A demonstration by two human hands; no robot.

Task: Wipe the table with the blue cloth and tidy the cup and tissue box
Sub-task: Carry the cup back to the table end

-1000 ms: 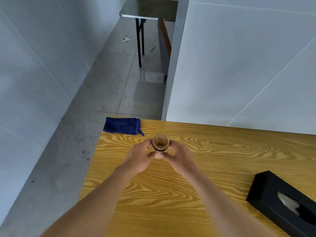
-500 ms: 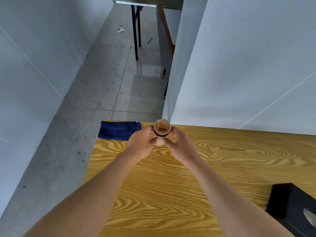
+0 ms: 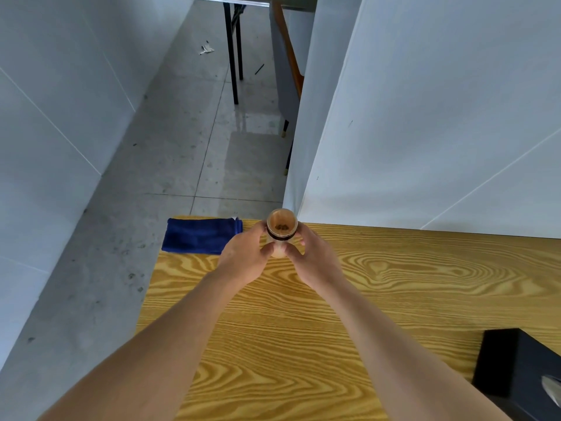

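A small wooden cup (image 3: 281,227) with a dark band stands upright near the far edge of the yellow wood-grain table (image 3: 379,287). My left hand (image 3: 247,258) and my right hand (image 3: 314,258) both grip it, one on each side. Whether its base touches the table I cannot tell. The folded blue cloth (image 3: 198,236) lies at the table's far left corner, just left of my left hand. A black tissue box (image 3: 516,372) with a tissue showing sits at the near right, partly cut off by the frame.
A white wall panel (image 3: 440,117) rises along the table's far edge. Left of the table the grey tiled floor (image 3: 170,147) drops away. Further back stand a black-legged table (image 3: 232,50) and a chair (image 3: 288,74).
Both hands have carried the cup away from me, from the table's middle to its far edge beside the blue cloth. The view has shifted, so less of the tissue box shows.
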